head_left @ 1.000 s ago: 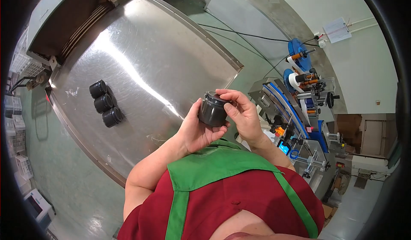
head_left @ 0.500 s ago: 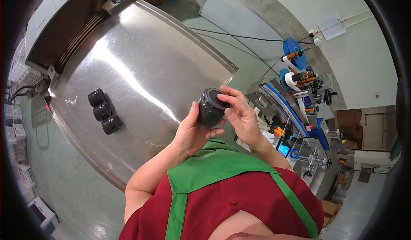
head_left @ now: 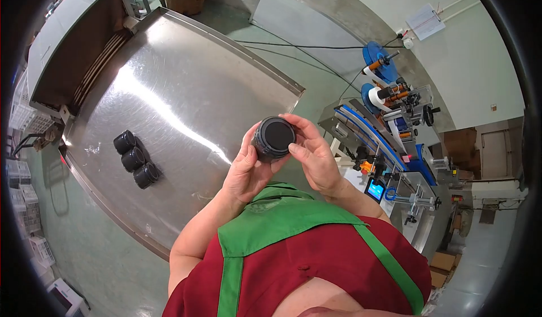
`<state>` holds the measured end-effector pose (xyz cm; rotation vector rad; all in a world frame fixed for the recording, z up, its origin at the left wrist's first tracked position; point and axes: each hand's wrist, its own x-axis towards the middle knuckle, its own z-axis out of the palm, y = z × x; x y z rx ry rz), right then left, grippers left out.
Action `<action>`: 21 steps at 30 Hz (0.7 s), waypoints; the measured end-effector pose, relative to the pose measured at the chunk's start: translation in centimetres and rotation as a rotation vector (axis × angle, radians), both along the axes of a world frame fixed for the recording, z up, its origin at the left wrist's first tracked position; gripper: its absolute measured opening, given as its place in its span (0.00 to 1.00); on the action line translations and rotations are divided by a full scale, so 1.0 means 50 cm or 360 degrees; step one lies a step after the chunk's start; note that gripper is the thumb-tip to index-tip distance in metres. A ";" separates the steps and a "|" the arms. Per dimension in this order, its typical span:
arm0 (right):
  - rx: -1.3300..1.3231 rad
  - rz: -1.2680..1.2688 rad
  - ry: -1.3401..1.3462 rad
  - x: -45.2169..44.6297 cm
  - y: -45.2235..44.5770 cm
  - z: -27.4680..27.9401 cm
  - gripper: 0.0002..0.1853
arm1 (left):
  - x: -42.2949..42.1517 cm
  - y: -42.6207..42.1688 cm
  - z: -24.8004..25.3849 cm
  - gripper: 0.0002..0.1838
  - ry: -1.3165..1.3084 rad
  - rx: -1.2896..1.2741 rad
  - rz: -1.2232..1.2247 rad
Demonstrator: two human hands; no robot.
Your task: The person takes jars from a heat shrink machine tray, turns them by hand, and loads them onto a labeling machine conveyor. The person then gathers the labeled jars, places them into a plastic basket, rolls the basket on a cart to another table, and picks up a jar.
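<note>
Tilting its lid (head_left: 279, 134) more fully toward the camera than before, the black jar (head_left: 262, 151) is cupped in the left hand (head_left: 245, 170) near the metal table (head_left: 192, 85), while the right hand (head_left: 319, 160) curls around its rim

Held jar: the jar (head_left: 275, 139) was black, short and round, with a shiny side and a darker, flat round top (head_left: 279, 133) inside a raised rim.
Position of held jar: it was between the two hands (head_left: 245, 173) (head_left: 319, 164), above the worktop (head_left: 192, 85), and it was tilted, so that its top faced the camera.
Three other jars: these jars (head_left: 133, 160) were also black, round and glossy.
Place of the three: they rested on the metal worktop in one slanting row, very close together, well apart from the held jar.
</note>
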<state>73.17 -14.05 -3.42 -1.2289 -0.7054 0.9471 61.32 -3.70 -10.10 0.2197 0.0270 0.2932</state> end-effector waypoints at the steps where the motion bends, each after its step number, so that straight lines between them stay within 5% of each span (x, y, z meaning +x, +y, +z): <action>1: 0.0028 -0.0011 0.0012 -0.002 0.003 0.000 0.28 | 0.002 0.001 0.002 0.39 -0.0013 0.0018 0.0023; 7: 0.0222 0.0058 0.0516 0.007 0.005 -0.010 0.33 | -0.011 -0.001 -0.005 0.41 0.0220 0.0372 0.0319; 11: 0.0404 0.0234 0.0861 0.029 0.010 -0.024 0.35 | 0.003 -0.011 -0.009 0.40 0.0042 0.0991 0.0757; 21: 0.0408 0.0358 0.1080 0.052 0.044 -0.044 0.32 | 0.012 -0.029 -0.002 0.41 0.0158 0.1605 0.1364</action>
